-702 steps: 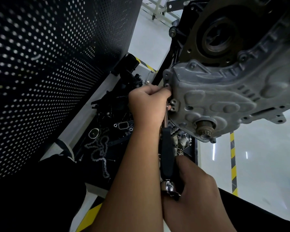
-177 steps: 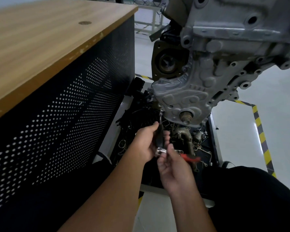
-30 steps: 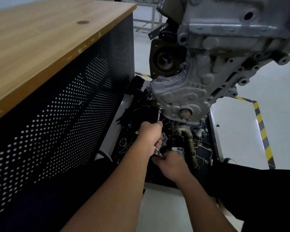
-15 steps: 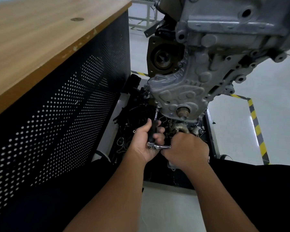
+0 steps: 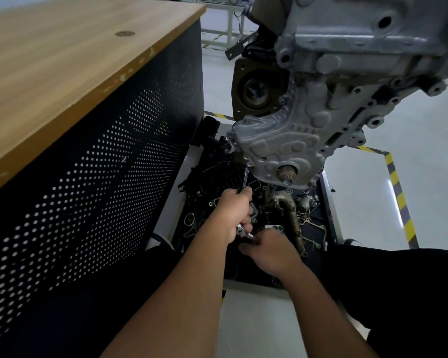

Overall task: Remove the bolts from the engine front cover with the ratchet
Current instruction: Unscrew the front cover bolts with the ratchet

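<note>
The grey cast engine front cover (image 5: pixel 277 148) hangs on the engine above a parts tray. A thin extension bar (image 5: pixel 245 178) runs from a bolt at the cover's lower left edge down into my left hand (image 5: pixel 234 213), which grips the black extension handle. The ratchet (image 5: pixel 245 232) shows as a chrome head just below that hand. My right hand (image 5: pixel 269 250) grips the ratchet's handle, which is mostly hidden under its fingers. The crank snout (image 5: pixel 286 174) sticks out of the cover's lower part.
A workbench with a wooden top (image 5: pixel 70 60) and black perforated side panel (image 5: pixel 88 189) stands close on the left. A tray (image 5: pixel 329 202) below the engine holds several loose parts, among them a rusty pipe (image 5: pixel 291 213). Yellow-black floor tape (image 5: pixel 398 200) runs at the right.
My right hand has swung the ratchet handle down and toward me, away from my left hand. My left hand has stayed on the extension, which remains on the same bolt.
</note>
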The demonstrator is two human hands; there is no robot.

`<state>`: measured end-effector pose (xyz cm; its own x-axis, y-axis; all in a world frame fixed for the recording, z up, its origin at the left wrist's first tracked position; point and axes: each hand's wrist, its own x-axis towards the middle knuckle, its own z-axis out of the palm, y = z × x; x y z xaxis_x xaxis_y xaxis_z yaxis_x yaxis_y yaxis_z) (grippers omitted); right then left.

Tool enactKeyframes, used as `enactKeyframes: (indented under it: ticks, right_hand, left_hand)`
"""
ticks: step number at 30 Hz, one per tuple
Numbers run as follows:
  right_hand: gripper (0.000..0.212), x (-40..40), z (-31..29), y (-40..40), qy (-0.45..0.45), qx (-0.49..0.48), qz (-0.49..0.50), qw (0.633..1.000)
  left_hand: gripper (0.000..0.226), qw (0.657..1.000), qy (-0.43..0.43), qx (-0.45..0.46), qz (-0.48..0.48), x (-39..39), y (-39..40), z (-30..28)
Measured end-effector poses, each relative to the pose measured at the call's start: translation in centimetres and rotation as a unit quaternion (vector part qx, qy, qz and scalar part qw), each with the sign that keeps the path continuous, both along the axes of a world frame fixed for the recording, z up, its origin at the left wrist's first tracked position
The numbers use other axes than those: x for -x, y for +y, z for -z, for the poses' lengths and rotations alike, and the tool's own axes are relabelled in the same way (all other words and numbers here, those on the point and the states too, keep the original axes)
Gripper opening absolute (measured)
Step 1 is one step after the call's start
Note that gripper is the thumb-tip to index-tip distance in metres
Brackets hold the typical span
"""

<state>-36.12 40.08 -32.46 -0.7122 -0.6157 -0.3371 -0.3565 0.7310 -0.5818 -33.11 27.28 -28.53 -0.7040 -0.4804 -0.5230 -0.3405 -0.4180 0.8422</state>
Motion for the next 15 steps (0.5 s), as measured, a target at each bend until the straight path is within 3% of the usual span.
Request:
enactKeyframes:
  ticks: [3,8,10,13,15]
  right_hand:
    - [0.035,0.9,-4.4,1.2,0.095,-0.103,-0.037,0.989]
    - [0.037,1.5,-9.7,1.4,0.224,-0.143,-0.082,0.960]
    - [0.038,1.5,-9.7,1.0,0.204,-0.142,-0.077,0.966]
    - [0.036,1.1,-7.5,0.3,0.101,-0.115,-0.050,0.987]
    - [0.036,1.0,-5.0,0.2,0.126,-0.104,-0.018,0.986]
  left_hand:
    - [0.028,0.997,0.024,-0.066,-0.010,0.2,0.0,0.1]
    - [0.022,0.983,0.068,-0.171,-0.025,0.1,0.1,0.4]
    - [0.020,0.947,0.139,-0.284,-0.059,-0.3,-0.1,0.5]
    - [0.028,0.869,0.233,-0.429,-0.084,-0.6,-0.3,1.1]
    - [0.025,0.871,0.230,-0.430,-0.062,-0.7,-0.1,1.6]
